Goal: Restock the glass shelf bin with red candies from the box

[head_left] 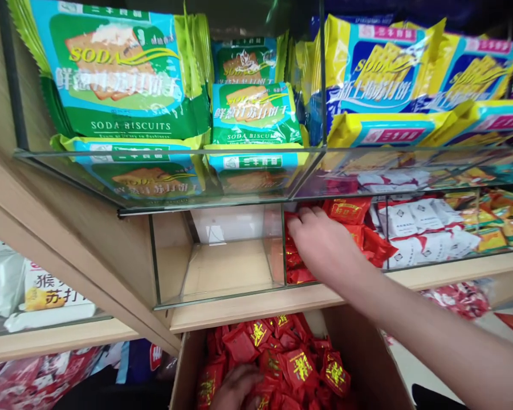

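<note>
My right hand point(316, 236) reaches into a clear compartment on the lower shelf, its fingers bent down and closed over a small red packet at the compartment's left side. More shiny red packets point(348, 210) are piled behind and beside it. Below the shelf, a cardboard box point(182, 364) holds many red packets point(301, 367) with yellow lettering. Resting on those packets is my left hand point(236, 388), partly cut off by the bottom edge, its visible fingers apart. The fingertips are dim.
Green packs of soda biscuits point(123, 74) and yellow-blue packs point(371, 74) fill the glass-fronted shelf point(222, 204) above. A bare clear-walled compartment point(226, 270) lies left of my right hand. White packets point(423, 228) sit to the right. A wooden upright point(89, 245) borders the left.
</note>
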Demonstrator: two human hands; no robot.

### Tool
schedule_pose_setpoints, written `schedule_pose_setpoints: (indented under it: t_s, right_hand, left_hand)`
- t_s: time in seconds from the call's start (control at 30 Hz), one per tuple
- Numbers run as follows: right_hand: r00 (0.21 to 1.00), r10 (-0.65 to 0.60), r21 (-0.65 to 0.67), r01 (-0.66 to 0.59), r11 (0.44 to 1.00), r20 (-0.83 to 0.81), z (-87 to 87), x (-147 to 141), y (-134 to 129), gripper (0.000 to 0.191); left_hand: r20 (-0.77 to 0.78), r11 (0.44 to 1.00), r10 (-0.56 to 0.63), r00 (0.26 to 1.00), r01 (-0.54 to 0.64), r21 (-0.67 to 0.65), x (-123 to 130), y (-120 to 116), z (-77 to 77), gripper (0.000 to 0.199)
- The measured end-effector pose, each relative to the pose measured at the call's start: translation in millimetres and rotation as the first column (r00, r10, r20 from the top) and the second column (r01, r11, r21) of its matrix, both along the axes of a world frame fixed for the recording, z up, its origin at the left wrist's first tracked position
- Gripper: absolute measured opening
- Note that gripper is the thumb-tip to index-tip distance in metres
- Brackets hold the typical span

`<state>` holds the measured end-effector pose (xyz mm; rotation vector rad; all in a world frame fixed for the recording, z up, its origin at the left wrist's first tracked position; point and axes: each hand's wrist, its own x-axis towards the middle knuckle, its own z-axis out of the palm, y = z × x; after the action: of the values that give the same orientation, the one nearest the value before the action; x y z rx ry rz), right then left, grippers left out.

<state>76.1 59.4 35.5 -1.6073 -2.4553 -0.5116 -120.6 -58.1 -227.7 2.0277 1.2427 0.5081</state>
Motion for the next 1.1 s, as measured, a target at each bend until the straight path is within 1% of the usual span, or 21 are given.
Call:
schedule_pose_setpoints:
  t_s: [0.03,0.07,0.1,0.13,0.17,0.2,0.23,0.27,0.33,0.37,0.4,0.47,0.57,0.67,0.77,0.83,0.9,0.93,0.97,1.03,1.1]
  right_hand:
    - [0.999,0.031,0.001,-0.031,1.000,-0.011,-6.0,3,-22,0.025]
    - [0.994,0.098,-0.060,-0.101,0.993,-0.050,-16.4,6,-44,0.021]
    - [0.972,0.207,-0.174,-0.224,0.959,-0.109,-31.3,9,-64,0.017]
    - [0.938,0.293,-0.341,-0.342,0.876,-0.187,-50.6,12,-81,0.015]
    - [0.915,0.302,-0.519,-0.402,0.755,-0.269,-73.7,15,-93,0.014]
    - [0.913,0.234,-0.634,-0.401,0.662,-0.333,-99.5,19,-102,0.016]
    - [0.926,0.159,-0.719,-0.367,0.589,-0.343,-126.8,22,-106,0.018]
    - [0.947,0.070,-0.771,-0.297,0.563,-0.314,-154.2,26,-105,0.019]
    - [0.952,-0.063,-0.762,-0.199,0.616,-0.300,-203.2,32,-95,0.042]
    - [0.948,-0.117,-0.756,-0.157,0.636,-0.295,-222.6,35,-87,0.054]
    - [0.941,-0.158,-0.759,-0.134,0.637,-0.299,-237.7,37,-79,0.059]
    - [0.926,-0.203,-0.772,-0.130,0.622,-0.319,-255.4,42,-66,0.059]
    - [0.898,-0.225,-0.773,-0.173,0.610,-0.378,-257.3,47,-60,0.037]
    - [0.842,-0.249,-0.748,-0.241,0.619,-0.478,-242.9,48,-64,0.020]
    - [0.738,-0.266,-0.694,-0.358,0.625,-0.620,-223.7,43,-71,0.010]
    - [0.659,-0.281,-0.655,-0.427,0.624,-0.698,-212.0,36,-77,0.018]
    - [0.595,-0.314,-0.627,-0.440,0.643,-0.740,-203.0,28,-84,0.029]
    - [0.576,-0.332,-0.620,-0.423,0.661,-0.747,-199.6,25,-87,0.033]
    - [0.557,-0.353,-0.614,-0.397,0.682,-0.752,-196.8,22,-90,0.036]
    - [0.491,-0.409,-0.607,-0.360,0.709,-0.769,-192.4,20,-94,0.039]
    - [0.350,-0.479,-0.591,-0.402,0.699,-0.805,-187.8,21,-97,0.038]
  left_hand:
    - [-0.047,1.000,0.020,0.999,-0.021,-0.009,1,-3,0.4,0.034]
    - [-0.101,0.999,0.039,0.994,-0.042,-0.024,4,-6,1.3,0.039]
    - [-0.155,0.998,0.046,0.987,-0.053,-0.040,7,-8,2.6,0.044]
    - [-0.202,0.997,0.044,0.978,-0.056,-0.054,10,-11,4.4,0.050]
    - [-0.236,0.997,0.036,0.971,-0.052,-0.063,13,-13,6.5,0.053]
    - [-0.256,0.997,0.025,0.966,-0.044,-0.066,16,-13,8.4,0.053]
    - [-0.265,0.997,0.022,0.964,-0.041,-0.066,19,-13,10.1,0.051]
    - [-0.265,0.997,0.021,0.964,-0.040,-0.066,20,-13,11.2,0.049]
    - [-0.259,0.996,0.024,0.966,-0.044,-0.071,22,-12,11.9,0.046]
    - [-0.254,0.996,0.024,0.967,-0.044,-0.075,21,-11,11.6,0.046]
    - [-0.249,0.996,0.023,0.968,-0.043,-0.077,21,-11,11.0,0.046]
    - [-0.223,0.996,0.029,0.974,-0.046,-0.073,20,-12,9.8,0.045]
    - [-0.150,0.995,0.075,0.986,-0.083,-0.050,19,-12,11.4,0.038]
    - [-0.069,0.990,0.137,0.988,-0.139,-0.021,23,-10,20.7,0.032]
    - [0.076,0.978,0.206,0.976,-0.202,-0.062,32,-5,36.1,0.040]
    - [0.241,0.936,0.303,0.922,-0.241,-0.257,44,-3,46.3,0.044]
    - [0.349,0.847,0.413,0.841,-0.214,-0.487,57,-2,53.9,0.040]
    - [0.368,0.807,0.449,0.814,-0.192,-0.559,64,-2,56.6,0.041]
    - [0.381,0.783,0.471,0.795,-0.178,-0.596,70,-3,58.7,0.043]
    - [0.407,0.787,0.487,0.773,-0.186,-0.588,79,-5,61.7,0.043]
    - [0.436,0.799,0.508,0.743,-0.216,-0.562,83,-6,64.1,0.042]
